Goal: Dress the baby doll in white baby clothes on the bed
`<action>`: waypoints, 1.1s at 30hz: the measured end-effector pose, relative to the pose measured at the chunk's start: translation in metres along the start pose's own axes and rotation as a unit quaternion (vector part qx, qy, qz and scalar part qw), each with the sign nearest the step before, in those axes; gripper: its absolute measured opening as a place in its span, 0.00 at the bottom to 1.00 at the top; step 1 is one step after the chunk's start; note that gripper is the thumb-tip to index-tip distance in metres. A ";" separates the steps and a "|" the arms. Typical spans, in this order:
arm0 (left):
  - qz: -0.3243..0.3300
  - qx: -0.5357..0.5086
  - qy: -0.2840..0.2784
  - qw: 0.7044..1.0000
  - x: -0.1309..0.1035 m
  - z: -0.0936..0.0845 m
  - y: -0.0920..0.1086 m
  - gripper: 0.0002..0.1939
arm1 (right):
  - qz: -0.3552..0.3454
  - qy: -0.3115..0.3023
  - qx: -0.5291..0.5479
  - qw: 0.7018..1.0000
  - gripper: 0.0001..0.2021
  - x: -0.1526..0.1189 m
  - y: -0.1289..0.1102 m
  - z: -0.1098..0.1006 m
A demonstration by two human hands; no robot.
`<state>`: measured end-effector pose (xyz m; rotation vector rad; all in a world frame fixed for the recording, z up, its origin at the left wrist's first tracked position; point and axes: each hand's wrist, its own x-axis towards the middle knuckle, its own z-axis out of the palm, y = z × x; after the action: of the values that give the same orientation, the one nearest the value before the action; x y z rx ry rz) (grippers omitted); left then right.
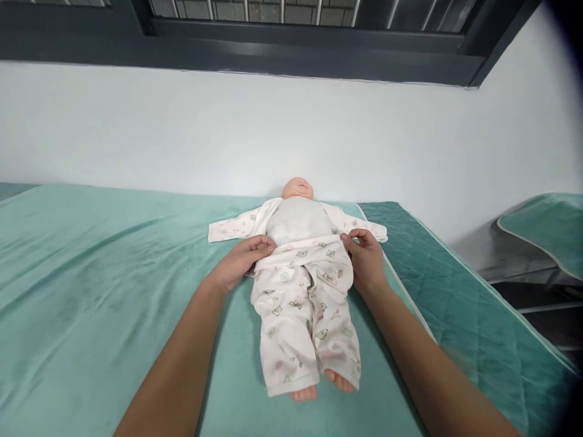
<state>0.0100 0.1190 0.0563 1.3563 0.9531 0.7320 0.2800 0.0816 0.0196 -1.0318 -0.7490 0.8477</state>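
A baby doll [298, 188] lies on its back on a green sheet, its head toward the wall. It wears a white printed top [239, 226] with the sleeves spread out, and its pale grey torso [298, 220] shows at the front. White printed pants [291, 303] cover its legs, with the toes out at the hems. My left hand [243, 260] pinches the pants' waistband at its left side. At the right side of the waistband, my right hand [364, 258] grips the edge between thumb and fingers.
The green sheet [113, 303] spreads under the doll, with a darker quilted pad [446, 291] to the right. Behind stands a white wall [228, 127] below a dark window frame [296, 51]. Another green cloth [546, 227] hangs at the far right.
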 end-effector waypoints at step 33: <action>0.135 0.081 0.194 0.968 0.017 0.007 -0.016 0.11 | 0.022 -0.112 -0.211 0.971 0.08 0.004 0.004 -0.016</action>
<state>0.0225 0.1289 0.0377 1.5351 1.1665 1.1801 0.2949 0.0795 0.0108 -1.3475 -1.1339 0.8719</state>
